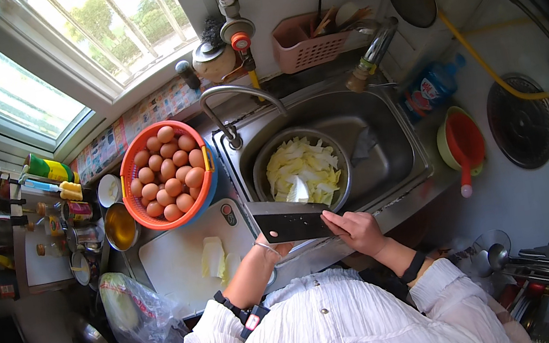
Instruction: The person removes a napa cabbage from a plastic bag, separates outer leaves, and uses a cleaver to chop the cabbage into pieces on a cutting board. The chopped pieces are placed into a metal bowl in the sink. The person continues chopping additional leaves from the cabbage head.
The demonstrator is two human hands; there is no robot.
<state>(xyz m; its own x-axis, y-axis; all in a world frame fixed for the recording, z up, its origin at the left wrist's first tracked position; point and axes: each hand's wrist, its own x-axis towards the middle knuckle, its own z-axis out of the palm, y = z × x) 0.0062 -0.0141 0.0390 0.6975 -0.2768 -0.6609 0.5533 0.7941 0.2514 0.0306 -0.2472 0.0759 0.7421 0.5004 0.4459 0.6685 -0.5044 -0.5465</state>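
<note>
A cleaver [290, 222] with a dark, wide blade lies level over the sink's near edge. My right hand [358, 231] grips its right end. Below the blade's left part is my left hand [280, 248], mostly hidden by the blade, so its hold cannot be told. A pale piece of cabbage [298, 189] stands just past the blade, above cut cabbage leaves [305, 161] in a steel bowl [259, 174]. That bowl sits in the left part of the steel sink [389, 154]. On the white cutting board [170, 256], left of my left hand, lie more cabbage pieces [213, 258].
An orange basket of brown eggs [166, 177] stands behind the board. A bagged cabbage [127, 305] lies at its left, near a bowl of yellow liquid [121, 226]. The faucet [241, 88] arches over the sink's left. Right of the sink is a red dipper [464, 143] in a green bowl.
</note>
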